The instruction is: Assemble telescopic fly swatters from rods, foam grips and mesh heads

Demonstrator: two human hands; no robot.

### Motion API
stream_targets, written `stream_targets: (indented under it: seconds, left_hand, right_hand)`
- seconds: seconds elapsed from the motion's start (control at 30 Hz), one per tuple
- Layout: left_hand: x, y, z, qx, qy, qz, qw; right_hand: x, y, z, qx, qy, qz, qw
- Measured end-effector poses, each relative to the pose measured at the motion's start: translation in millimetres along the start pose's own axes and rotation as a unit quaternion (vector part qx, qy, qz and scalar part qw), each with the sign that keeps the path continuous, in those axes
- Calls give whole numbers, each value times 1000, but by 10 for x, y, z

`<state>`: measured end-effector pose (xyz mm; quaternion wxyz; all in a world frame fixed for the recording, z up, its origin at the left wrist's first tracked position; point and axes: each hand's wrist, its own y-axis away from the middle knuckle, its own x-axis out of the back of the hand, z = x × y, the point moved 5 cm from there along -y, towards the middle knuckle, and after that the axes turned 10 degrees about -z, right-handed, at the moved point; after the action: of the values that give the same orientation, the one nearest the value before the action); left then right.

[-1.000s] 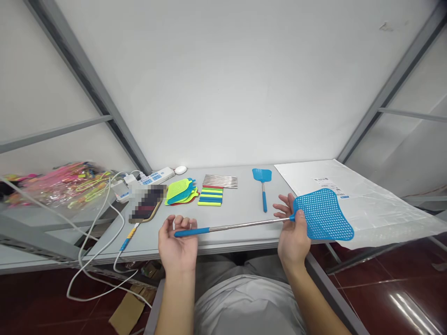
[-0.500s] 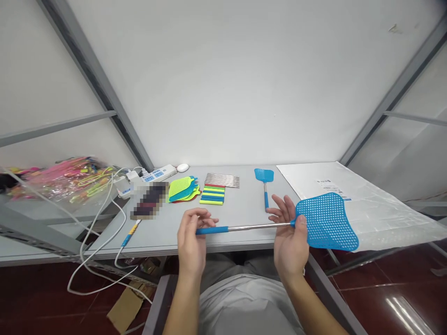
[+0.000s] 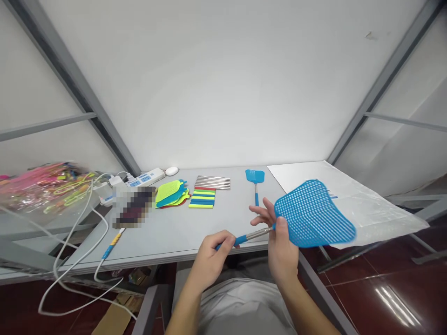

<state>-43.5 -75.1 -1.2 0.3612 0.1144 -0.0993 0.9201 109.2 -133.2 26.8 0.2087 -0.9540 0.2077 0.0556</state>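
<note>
I hold a blue fly swatter point(image 3: 312, 214) with a telescopic metal rod over the near edge of the grey table point(image 3: 181, 232). My left hand point(image 3: 213, 258) is closed round the blue grip at the rod's end. My right hand point(image 3: 277, 242) pinches the rod's neck just below the mesh head, its other fingers spread. The rod between my hands is short. A second, smaller blue swatter point(image 3: 254, 181) lies on the table beyond my right hand.
On the table lie a pile of green and blue swatter heads point(image 3: 171, 194), a stack of coloured grips point(image 3: 202, 198), metal rods point(image 3: 213, 182), a phone point(image 3: 134, 211) and a power strip point(image 3: 145, 177). A clear plastic bag point(image 3: 356, 204) covers the right end. Cables point(image 3: 70, 260) hang at left.
My left hand has moved right toward my right hand, and the rod has collapsed from long to short. The mesh head has tilted up a little.
</note>
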Motion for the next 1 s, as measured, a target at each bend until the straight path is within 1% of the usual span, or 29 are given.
stream_targets:
  seconds: [0.1, 0.2, 0.3, 0.43, 0.6, 0.73, 0.8, 0.87, 0.93, 1.0]
  left_hand:
    - [82, 33, 78, 0, -55, -6, 998]
    - [129, 54, 168, -15, -98, 14, 995]
    - [131, 59, 221, -39, -127, 44, 990]
    - [110, 58, 212, -51, -146, 70, 985]
    - [72, 54, 202, -43, -148, 59, 986]
    - [34, 52, 225, -31, -133, 50, 989]
    - [-22, 40, 217, -23, -120, 41, 992]
    - [-140, 18, 174, -4, -96, 16, 995]
    - [-331, -9, 89, 31, -37, -38, 998]
    - [-546, -34, -9, 71, 61, -96, 991]
  right_hand:
    - [68, -80, 190, -91, -20, -5, 996]
    - [65, -106, 272, -125, -51, -18, 991]
    - [40, -99, 283, -133, -82, -9, 988]
    - [7, -98, 265, -125, -97, -5, 987]
    - [-10, -123, 242, -129, -107, -31, 985]
    - [-3, -162, 167, -121, -125, -56, 983]
    - [2, -176, 138, -113, -124, -65, 984]
    - [-8, -180, 148, -109, -106, -78, 985]
    - [-56, -170, 211, -116, -72, -115, 984]
    - [-114, -150, 311, -135, -39, -160, 977]
